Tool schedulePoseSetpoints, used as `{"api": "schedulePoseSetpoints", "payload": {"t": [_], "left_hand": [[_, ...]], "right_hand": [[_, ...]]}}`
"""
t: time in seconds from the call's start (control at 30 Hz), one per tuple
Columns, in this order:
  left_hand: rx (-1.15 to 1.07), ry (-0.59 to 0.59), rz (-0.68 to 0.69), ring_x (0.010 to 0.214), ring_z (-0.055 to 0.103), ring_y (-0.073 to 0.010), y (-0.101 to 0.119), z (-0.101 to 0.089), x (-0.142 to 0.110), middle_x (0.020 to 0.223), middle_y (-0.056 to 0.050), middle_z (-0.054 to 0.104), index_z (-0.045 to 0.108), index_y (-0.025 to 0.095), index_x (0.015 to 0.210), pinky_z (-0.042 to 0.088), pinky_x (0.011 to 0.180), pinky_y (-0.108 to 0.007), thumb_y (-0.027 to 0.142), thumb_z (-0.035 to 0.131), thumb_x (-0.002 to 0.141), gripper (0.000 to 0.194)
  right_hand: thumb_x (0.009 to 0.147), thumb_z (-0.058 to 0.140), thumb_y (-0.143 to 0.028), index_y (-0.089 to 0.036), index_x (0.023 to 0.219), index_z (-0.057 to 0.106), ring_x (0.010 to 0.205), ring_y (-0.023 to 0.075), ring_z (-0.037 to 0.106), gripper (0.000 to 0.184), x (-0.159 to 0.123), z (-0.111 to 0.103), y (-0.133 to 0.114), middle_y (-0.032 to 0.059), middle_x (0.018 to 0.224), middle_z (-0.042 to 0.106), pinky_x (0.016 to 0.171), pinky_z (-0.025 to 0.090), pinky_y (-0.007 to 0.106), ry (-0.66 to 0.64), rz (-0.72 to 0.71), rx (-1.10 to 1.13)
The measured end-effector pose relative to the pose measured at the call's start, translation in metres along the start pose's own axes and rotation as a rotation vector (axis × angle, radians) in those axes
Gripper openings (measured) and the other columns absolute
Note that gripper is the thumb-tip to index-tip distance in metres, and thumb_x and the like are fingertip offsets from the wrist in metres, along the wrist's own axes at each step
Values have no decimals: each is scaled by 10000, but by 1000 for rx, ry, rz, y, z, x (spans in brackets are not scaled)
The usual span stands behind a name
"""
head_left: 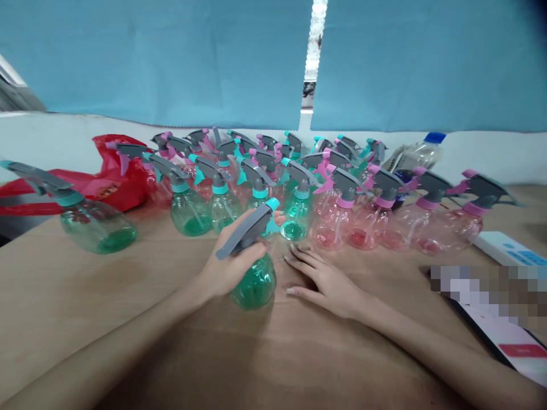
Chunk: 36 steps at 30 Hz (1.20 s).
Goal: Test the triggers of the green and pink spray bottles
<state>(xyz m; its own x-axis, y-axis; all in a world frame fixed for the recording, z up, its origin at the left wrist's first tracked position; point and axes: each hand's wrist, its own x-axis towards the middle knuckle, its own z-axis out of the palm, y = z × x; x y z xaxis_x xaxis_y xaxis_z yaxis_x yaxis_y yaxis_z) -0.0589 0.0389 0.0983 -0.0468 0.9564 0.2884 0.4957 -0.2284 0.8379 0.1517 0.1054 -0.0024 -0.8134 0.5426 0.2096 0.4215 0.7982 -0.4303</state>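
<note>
My left hand [233, 253] is wrapped round the neck of a green spray bottle [255, 283] with a grey and turquoise trigger head. The bottle leans slightly, its nozzle pointing away to the upper right. To its right, my right hand [322, 279] rests on the table with fingers spread, holding nothing. Just beyond the hands stands a row of spray bottles: green ones with turquoise collars, such as the green bottle [190, 213], and pink ones with pink collars, such as the pink bottle [331, 228]. Another green bottle [98, 228] stands apart at the left.
Behind the front row, several more spray bottles crowd towards the wall. A red plastic bag [123, 191] lies at the back left. A large clear bottle with a blue cap [435, 138] leans at the back right. A phone [474, 319] and a white box [504, 245] lie at the right.
</note>
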Motion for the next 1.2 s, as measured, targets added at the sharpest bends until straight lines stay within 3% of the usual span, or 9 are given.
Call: {"api": "schedulePoseSetpoints", "payload": {"t": [0.13,0.57,0.8,0.97,1.2], "left_hand": [[-102,-8,-20,693,584,-184,0,0,1,737,19,618,606,226,990,495,744,-343,278,583,757,240],[-70,-15,-8,769,595,-204,3,0,0,807,-1,644,623,235,1063,466,712,-322,251,565,768,301],[-101,13,-46,719,578,-189,0,0,-1,757,17,610,560,230,865,450,673,-312,260,574,746,124],[-100,31,-72,699,576,-194,3,1,-2,686,22,594,525,227,794,448,646,-317,281,580,722,105],[-94,-61,-37,775,602,-216,2,-2,0,744,3,624,636,247,986,461,697,-332,255,552,752,249]], "right_hand": [[877,480,-623,-195,1434,420,1409,296,300,705,0,-1,-1,119,1510,374,1137,285,524,16,-6,18],[881,486,-610,-213,1442,407,1407,302,303,691,-1,0,1,111,1516,363,1133,288,537,27,-20,19],[881,462,-630,-165,1434,416,1413,292,293,724,0,0,0,131,1516,360,1148,267,515,-1,-9,-5],[881,478,-618,-218,1440,408,1405,294,310,690,0,0,0,109,1509,379,1131,289,536,25,-21,15],[882,479,-614,-207,1442,407,1402,300,315,696,-1,0,0,119,1508,377,1125,304,532,27,-20,14]]}}
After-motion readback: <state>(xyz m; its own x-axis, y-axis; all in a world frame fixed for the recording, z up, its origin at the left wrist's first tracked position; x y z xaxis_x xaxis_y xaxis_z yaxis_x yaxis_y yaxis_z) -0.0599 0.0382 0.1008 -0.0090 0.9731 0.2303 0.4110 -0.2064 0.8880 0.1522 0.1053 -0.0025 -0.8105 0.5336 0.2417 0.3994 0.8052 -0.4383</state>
